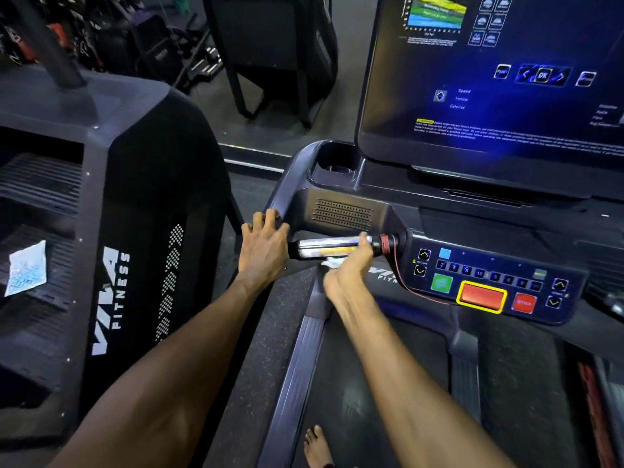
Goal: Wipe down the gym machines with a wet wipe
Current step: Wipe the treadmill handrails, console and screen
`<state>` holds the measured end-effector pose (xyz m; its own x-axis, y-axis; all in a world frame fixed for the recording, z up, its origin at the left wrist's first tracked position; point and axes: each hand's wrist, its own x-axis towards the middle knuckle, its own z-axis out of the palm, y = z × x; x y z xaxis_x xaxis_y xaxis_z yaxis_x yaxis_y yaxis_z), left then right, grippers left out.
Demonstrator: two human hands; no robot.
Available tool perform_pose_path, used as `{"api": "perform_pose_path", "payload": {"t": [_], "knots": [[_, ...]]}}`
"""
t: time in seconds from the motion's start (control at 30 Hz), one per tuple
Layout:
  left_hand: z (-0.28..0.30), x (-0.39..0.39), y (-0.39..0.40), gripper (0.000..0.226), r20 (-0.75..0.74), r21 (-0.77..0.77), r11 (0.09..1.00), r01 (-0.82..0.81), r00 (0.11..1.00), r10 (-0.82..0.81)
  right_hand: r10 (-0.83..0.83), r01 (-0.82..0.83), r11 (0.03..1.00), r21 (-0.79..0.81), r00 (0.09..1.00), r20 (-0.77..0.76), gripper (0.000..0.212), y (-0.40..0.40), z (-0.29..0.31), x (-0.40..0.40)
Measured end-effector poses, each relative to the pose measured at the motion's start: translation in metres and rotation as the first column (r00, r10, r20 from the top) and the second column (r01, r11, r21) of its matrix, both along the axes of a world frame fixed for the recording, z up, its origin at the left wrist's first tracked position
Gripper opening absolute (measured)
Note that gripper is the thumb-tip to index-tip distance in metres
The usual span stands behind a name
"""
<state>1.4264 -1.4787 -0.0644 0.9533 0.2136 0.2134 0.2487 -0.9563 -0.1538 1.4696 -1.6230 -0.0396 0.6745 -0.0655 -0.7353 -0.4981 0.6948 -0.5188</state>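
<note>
Glossy metal grip bar [324,247], matt plastic console [341,211]

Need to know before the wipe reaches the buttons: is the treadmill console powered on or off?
On. The console screen is lit blue with menu text and an OK icon showing.
</note>
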Motion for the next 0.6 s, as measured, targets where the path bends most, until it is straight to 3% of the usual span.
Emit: {"api": "perform_pose_path", "payload": {"t": [0.1,0.17,0.27,0.3,0.37,0.43,0.6], "knots": [[0.000,0.000,0.001,0.021,0.011,-0.010,1.000,0.000,1.000,0.001,0.030,-0.028,0.978,0.207,1.000,-0.003,0.051,0.014,-0.004,-0.006],[-0.001,0.000,0.002,0.019,0.026,-0.018,1.000,-0.001,1.000,0.001,-0.031,0.014,0.949,0.314,0.998,0.047,0.059,-0.002,-0.013,0.001],[-0.001,0.002,0.003,0.018,0.028,-0.017,1.000,-0.001,1.000,0.002,-0.127,0.081,0.891,0.446,0.989,0.072,0.092,-0.037,-0.025,0.013],[-0.001,0.002,0.002,0.018,0.026,-0.017,1.000,-0.001,1.000,0.001,-0.139,0.084,0.887,0.455,0.986,0.089,0.094,-0.040,-0.030,0.016],[-0.001,0.002,0.003,0.019,0.024,-0.024,1.000,0.001,1.000,0.000,-0.169,0.097,0.894,0.438,0.977,0.129,0.053,-0.035,-0.024,0.013],[0.000,0.001,0.002,0.020,0.025,-0.034,0.999,-0.002,1.000,0.003,-0.158,0.109,0.890,0.442,0.984,0.077,0.015,-0.015,-0.013,0.003],[0.000,0.002,0.002,0.019,0.027,-0.053,0.999,0.000,1.000,0.001,0.011,-0.047,0.880,0.473,0.997,0.080,0.038,0.022,-0.011,-0.016]]}}
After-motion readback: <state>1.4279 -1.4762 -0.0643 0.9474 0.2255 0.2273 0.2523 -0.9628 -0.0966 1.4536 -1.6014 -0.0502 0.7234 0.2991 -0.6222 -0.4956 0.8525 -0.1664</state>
